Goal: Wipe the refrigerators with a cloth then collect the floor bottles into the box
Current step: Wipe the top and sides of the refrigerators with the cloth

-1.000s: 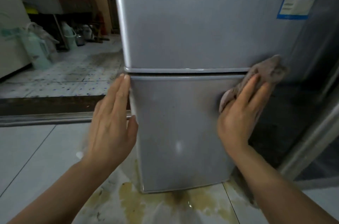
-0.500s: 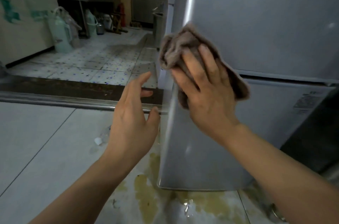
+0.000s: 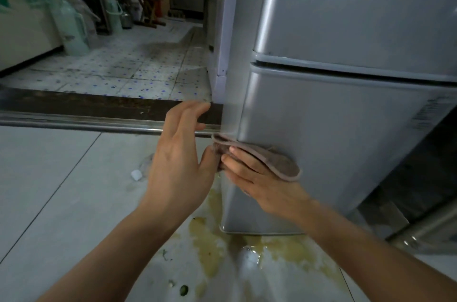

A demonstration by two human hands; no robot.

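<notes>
At the bottom of the frame we see a yellowish spill spread over the pale floor tiles at the foot of the silver refrigerator. Just above it, near the centre, our right hand presses a brown cloth flat against the lower left corner edge of the lower door, fingers straight over the fabric. Our left hand hovers just beside it, fingers relaxed and spread, its thumb close to the cloth's bunched end; we cannot tell whether it touches. Behind the hands a dark threshold strip crosses the frame. In the upper left, green jugs stand on a speckled floor.
</notes>
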